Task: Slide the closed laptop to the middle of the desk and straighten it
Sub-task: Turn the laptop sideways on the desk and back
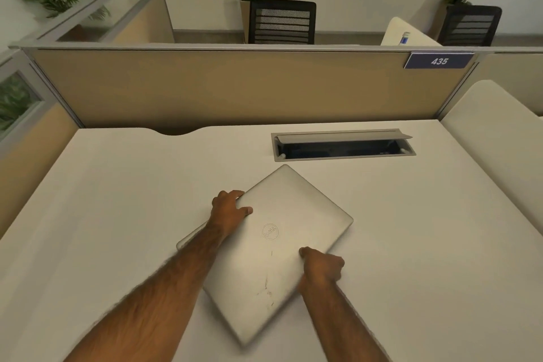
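laptop (273,247) skewed | left hand (227,211) far-left edge | right hand (321,267) right edge

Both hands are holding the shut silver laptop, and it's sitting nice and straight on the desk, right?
Not straight. The head view shows the laptop turned at a slant, one corner pointing toward the cable slot. The rest holds: it is shut, with the left hand and right hand on its edges.
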The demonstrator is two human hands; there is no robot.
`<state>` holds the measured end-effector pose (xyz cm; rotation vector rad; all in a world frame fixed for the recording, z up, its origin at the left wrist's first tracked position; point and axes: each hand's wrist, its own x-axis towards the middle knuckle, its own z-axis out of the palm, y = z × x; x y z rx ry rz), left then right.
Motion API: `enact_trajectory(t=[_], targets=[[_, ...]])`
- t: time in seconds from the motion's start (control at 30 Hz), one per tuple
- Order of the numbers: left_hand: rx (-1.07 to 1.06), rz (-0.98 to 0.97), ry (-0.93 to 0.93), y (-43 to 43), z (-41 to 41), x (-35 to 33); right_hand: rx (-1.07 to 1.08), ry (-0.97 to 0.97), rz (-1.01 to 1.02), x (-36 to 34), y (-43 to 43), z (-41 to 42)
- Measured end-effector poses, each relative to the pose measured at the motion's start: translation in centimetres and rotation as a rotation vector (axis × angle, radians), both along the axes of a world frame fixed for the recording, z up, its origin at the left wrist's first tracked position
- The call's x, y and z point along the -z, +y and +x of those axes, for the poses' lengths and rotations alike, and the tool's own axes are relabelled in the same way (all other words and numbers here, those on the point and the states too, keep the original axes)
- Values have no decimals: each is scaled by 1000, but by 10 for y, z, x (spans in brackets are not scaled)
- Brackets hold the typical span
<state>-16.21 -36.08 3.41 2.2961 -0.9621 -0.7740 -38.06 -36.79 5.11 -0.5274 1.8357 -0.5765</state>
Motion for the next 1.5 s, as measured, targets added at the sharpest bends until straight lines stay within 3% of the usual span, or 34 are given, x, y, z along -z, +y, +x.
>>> enact_trajectory(t=[0.5, 0.9, 1.5], targets=[[-206, -57, 112, 34, -19, 15, -187, 14, -220, 5, -60, 0], [-293, -66, 143, 48, -34, 21, -419, 51, -274, 4, -86, -1], [-310, 0, 93, 50, -38, 19, -592, 130, -281, 17, -106, 6]])
